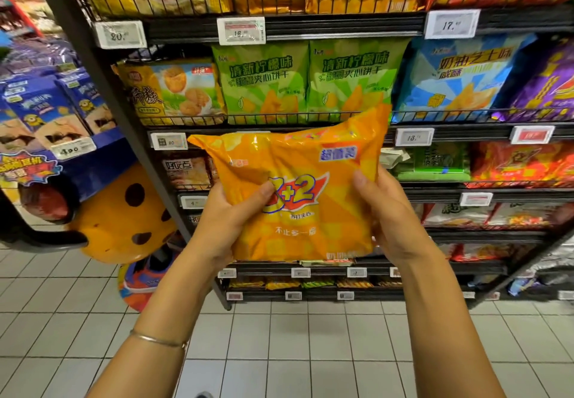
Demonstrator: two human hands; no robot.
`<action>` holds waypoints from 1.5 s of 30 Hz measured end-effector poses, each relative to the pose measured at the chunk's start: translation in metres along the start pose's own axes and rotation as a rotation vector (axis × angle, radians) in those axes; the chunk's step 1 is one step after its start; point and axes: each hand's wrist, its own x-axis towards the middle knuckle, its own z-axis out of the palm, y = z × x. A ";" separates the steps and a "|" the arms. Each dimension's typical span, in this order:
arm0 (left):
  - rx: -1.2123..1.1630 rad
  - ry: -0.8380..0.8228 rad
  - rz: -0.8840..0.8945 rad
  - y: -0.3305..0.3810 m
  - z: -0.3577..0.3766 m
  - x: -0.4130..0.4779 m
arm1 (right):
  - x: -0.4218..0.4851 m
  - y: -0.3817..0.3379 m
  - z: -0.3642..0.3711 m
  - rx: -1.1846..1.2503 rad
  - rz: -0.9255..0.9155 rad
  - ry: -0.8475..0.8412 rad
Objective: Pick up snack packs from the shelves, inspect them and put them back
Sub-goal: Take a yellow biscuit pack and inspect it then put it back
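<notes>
Both my bare forearms reached forward and upward, converging. My left hand (228, 223) curled at the held pack's left edge, thumb pressed across its front. My right hand (389, 214) gripped the right edge, thumb on the front, fingers hidden behind.

One crinkled orange foil snack pack printed "3+2" (298, 186), two hands (231, 222) (393, 220), two green lemon-flavour biscuit bags (262, 82) (354, 77) side by side, one blue biscuit bag (459, 74), one thin metal bracelet (158, 340), one black wire shelf rack (310, 25)
</notes>
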 end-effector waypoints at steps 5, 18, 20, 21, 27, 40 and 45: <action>-0.528 -0.267 -0.478 -0.012 0.006 -0.003 | 0.002 -0.003 -0.006 0.106 0.052 -0.122; -0.881 -0.189 -0.872 -0.042 0.029 -0.031 | 0.006 0.024 0.006 0.253 0.316 0.242; -0.868 -0.183 -0.860 -0.038 0.030 -0.030 | 0.006 0.024 0.004 0.252 0.315 0.231; -0.845 -0.161 -0.847 -0.037 0.029 -0.028 | 0.005 0.025 0.001 0.263 0.313 0.212; -0.478 -0.221 -0.578 -0.026 0.003 -0.015 | -0.010 0.014 -0.028 0.498 0.320 -0.142; -0.377 -0.226 -0.381 -0.007 0.000 -0.017 | -0.009 0.033 -0.036 0.416 0.403 -0.082; -0.444 -0.273 -0.403 0.002 0.001 -0.019 | -0.014 0.028 -0.042 0.600 0.350 -0.185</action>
